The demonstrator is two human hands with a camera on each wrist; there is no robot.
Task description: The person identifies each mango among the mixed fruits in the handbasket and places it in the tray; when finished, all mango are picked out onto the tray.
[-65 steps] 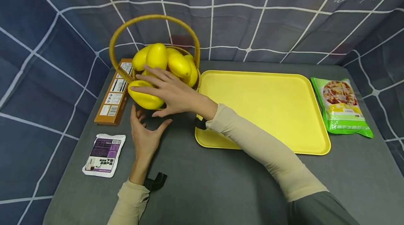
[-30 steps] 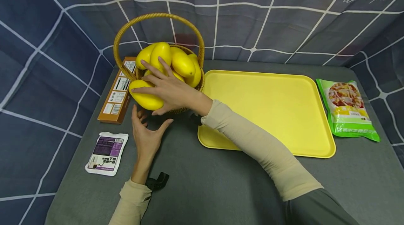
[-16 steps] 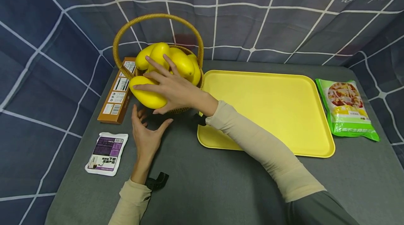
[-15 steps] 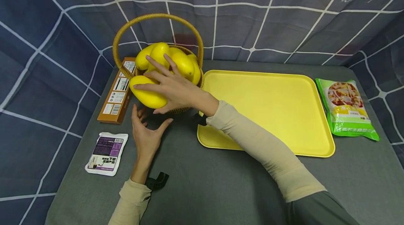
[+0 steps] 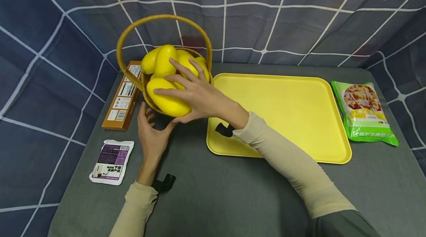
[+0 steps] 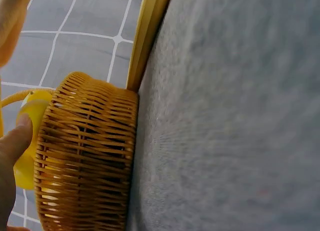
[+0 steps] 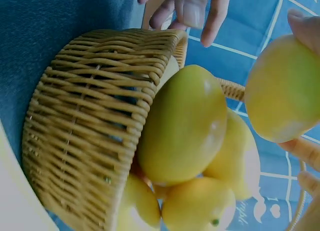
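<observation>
A wicker basket (image 6: pixel 87 151) with a tall looped handle (image 5: pixel 119 50) stands at the back left, filled with several yellow mangoes (image 5: pixel 164 61). My right hand (image 5: pixel 209 98) holds one mango (image 5: pixel 168 98) over the basket's front edge. In the right wrist view that held mango (image 7: pixel 285 88) is gripped between thumb and fingers, apart from the mango (image 7: pixel 185 126) lying at the rim. Just in front of the basket is my left hand (image 5: pixel 153 133), thumb spread from its loosely bent fingers, holding nothing; its fingers (image 7: pixel 192 13) show beside the rim in the right wrist view.
A yellow tray (image 5: pixel 283 115) lies right of the basket, partly under the right forearm. Beyond it is a green food packet (image 5: pixel 364 111). A brown box (image 5: pixel 121 100) lies left of the basket, with a white and purple pouch (image 5: pixel 112 162) nearer the front.
The right hand has carried the mango rightward, from the basket's front left to over its front edge. My left hand has shifted slightly toward the basket. The head view has moved a little.
</observation>
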